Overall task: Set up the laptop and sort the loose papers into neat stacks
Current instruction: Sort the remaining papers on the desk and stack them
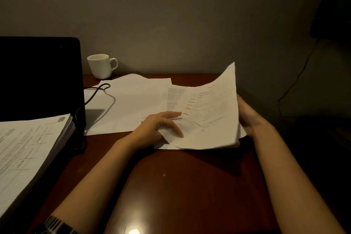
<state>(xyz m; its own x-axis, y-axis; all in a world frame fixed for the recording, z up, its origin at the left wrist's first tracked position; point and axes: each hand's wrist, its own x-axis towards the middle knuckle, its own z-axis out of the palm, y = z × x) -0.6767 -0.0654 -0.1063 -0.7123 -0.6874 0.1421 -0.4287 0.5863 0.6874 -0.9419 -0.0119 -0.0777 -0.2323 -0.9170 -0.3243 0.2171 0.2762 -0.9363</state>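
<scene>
- Holding a printed sheet (207,112) up at a slant, I have its right edge in my right hand (247,118); the fingers go behind the paper, so I cannot tell how tightly they curl, only that the sheet rests against that hand.
- My left hand (161,125) lies on the lower left part of the same sheet, fingers stretched nearly straight and spread, with the thumb tucked under a corner of the paper.
- Under the raised sheet a small pile of papers (165,144) sits flat on the dark red-brown desk (180,186), its white edges showing at the bottom and right.
- Farther back, loose sheets (129,100) lie spread and overlapping on the desk, one of them with a printed table just beside the lifted page.
- A thick stack of printed papers (28,150) sits at my left, raised off the desk on something dark that I cannot make out.
- My laptop (39,80) stands open at the far left, its screen black.
- A dark cable (93,95) loops from the laptop's side across the loose sheets.
- A white mug (101,66) stands upright near the wall, handle to the right, just behind the loose sheets.
- A striped band (57,223) circles my left forearm at the bottom edge.
- A thin wire (296,80) hangs down the wall at the right.
</scene>
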